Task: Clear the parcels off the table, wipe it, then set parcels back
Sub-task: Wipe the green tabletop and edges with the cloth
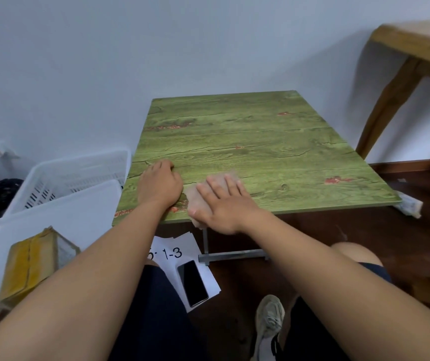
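Table [273,142]: two hands, one cloth [195,201], zero parcels.

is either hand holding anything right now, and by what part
The right hand presses flat on the middle of a thin wiping cloth on the green table. The left hand holds nothing.

One head-worn view looks forward and down, close over the green table [260,152].

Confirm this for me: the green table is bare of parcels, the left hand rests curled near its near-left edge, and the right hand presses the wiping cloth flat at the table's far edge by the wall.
One detail is off. In the head view the right hand presses the wiping cloth at the near edge of the green table, close to the person, not by the wall. The rest holds: no parcels on it, left hand curled near the near-left edge.
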A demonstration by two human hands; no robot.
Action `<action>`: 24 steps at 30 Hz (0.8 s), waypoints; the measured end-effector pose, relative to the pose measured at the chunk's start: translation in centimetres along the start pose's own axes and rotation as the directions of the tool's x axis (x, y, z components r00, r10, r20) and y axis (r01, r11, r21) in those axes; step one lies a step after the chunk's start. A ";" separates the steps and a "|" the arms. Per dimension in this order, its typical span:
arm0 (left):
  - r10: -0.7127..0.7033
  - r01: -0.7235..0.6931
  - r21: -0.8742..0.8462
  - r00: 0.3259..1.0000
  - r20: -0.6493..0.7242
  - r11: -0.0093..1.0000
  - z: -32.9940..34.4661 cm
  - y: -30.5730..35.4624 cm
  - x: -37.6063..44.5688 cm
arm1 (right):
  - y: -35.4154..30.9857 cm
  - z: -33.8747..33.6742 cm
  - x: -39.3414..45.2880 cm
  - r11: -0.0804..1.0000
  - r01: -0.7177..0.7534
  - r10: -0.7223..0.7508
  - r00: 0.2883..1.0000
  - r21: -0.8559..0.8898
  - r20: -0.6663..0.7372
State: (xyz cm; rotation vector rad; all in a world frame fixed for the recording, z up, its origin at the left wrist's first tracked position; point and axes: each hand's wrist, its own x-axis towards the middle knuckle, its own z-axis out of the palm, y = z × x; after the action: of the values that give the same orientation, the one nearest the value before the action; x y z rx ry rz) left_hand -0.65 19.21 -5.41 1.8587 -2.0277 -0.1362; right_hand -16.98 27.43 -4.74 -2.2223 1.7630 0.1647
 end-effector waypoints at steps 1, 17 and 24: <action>0.001 -0.001 -0.005 1.000 0.002 1.000 0.0 0.0 0.0 | 0.1 0.0 -0.3 1.000 0.013 -0.013 1.000 -0.001 0.001; 0.003 -0.003 -0.042 1.000 0.003 0.999 -0.1 -0.4 -0.2 | 11.3 -0.1 -6.4 0.967 -0.241 0.242 0.970 0.079 -0.010; 0.054 -0.052 0.035 0.998 -0.038 0.998 0.1 0.2 -0.5 | 17.9 -0.3 -9.4 0.899 -0.425 0.428 0.904 0.107 -0.002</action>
State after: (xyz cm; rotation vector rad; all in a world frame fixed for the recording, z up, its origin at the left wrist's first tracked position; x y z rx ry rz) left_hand -0.83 19.68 -5.54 1.8118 -2.0632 -0.0505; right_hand -36.58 32.47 -4.74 -1.7433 2.1983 0.1326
